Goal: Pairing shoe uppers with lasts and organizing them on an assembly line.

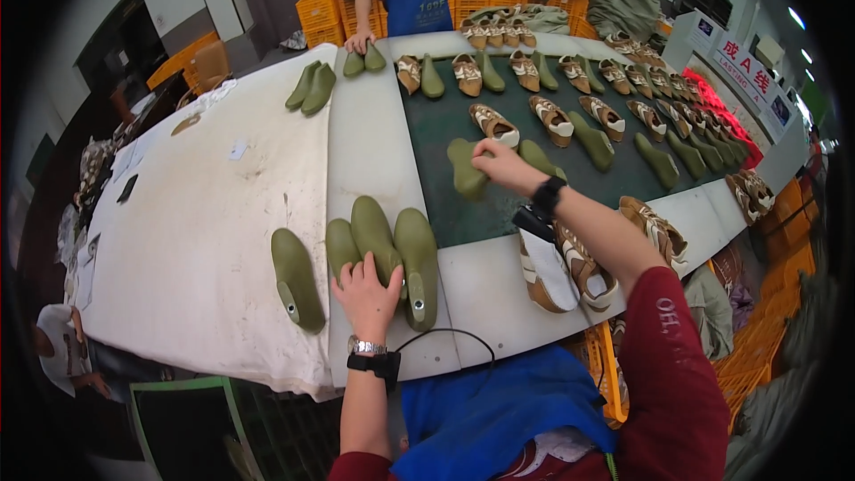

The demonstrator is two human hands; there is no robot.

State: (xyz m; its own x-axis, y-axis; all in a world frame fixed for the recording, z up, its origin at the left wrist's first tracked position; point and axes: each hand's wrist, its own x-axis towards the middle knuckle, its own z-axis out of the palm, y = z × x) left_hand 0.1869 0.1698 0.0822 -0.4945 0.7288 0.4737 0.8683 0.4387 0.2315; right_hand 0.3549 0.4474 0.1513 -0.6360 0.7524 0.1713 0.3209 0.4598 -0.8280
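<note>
My left hand (pixel 365 292) is curled over the heel end of an olive-green shoe last (pixel 372 230), its thumb along the right side. Two more green lasts (pixel 416 258) flank it closely, and a further green last (pixel 297 278) lies on the white cloth to the left. Out over the dark green belt, my right hand (pixel 504 167) grips another green last (pixel 466 169) by its upper right part. Just beyond that hand a brown-and-white sneaker (pixel 494 126) rests on the belt, while a loose last (pixel 540 158) lies partly hidden behind the wrist.
Rows of sneakers and lasts cover the belt (pixel 454 223). Several sneakers (pixel 583 267) stand on the near white ledge under my right forearm. Across the table a co-worker's hand (pixel 360 39) touches a pair of lasts (pixel 364 60). Orange crates (pixel 321 20) stand behind.
</note>
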